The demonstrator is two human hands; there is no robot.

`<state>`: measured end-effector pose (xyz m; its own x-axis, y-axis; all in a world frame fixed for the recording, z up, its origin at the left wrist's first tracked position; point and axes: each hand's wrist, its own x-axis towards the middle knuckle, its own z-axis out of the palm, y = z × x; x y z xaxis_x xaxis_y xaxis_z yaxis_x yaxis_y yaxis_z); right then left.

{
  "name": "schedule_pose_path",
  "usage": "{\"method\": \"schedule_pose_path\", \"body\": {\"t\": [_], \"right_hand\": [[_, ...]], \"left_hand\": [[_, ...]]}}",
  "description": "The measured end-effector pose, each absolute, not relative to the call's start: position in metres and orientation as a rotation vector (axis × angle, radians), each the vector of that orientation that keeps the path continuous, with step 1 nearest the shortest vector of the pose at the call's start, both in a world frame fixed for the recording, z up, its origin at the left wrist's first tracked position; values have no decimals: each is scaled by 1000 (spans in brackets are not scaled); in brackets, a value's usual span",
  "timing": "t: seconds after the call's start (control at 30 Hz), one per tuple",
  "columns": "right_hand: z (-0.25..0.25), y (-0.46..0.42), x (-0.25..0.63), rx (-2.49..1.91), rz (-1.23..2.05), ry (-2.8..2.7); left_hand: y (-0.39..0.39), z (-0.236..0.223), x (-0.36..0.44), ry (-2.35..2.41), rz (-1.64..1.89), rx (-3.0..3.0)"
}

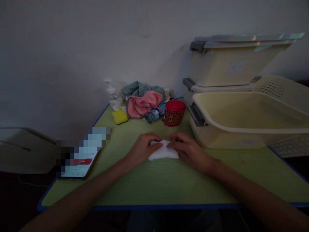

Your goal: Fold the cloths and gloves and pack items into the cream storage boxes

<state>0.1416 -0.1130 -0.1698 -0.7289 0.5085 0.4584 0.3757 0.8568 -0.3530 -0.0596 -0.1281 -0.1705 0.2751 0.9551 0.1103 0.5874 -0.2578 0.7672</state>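
Note:
A small folded white cloth or tissue (164, 152) lies on the green tabletop in the middle of the head view; its exact material I cannot make out. On its left end is my left hand (144, 146), thumb across the top and fingers curled round the far edge. My right hand (188, 149) grips the opposite end, with its thumb and forefinger on the upper face. The fingers' far sides are partly hidden, and the right ones look slightly blurred.
Behind my hands are a red patterned roll (174, 112), a blue-labelled bottle (155, 113), pink (145, 102) and grey cloths (137, 88), a yellow sponge (120, 116) and a pump bottle (112, 95). A phone (84, 158) lies left. Cream bins (229, 138) stand right.

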Motion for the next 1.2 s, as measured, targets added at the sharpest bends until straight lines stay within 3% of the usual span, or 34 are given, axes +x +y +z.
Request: {"method": "schedule_pose_path", "body": {"t": [0.33,0.53,0.7,0.9,1.2], "right_hand": [[-163,-115,141,-551,236,-2714],[-168,-113,142,-552,126,-2748],[-168,-113,142,-555,-10,-2765],[-168,-115,140,-515,-190,-2730],[-172,-115,139,-582,-165,-2753]], "left_hand": [[-137,-176,-56,1549,847,2381],[-133,-176,-67,1244,981,2769],[-140,-175,-70,1041,684,2967],[-156,-177,-63,1361,346,3020],[-154,-180,-64,1439,267,2802]]}}
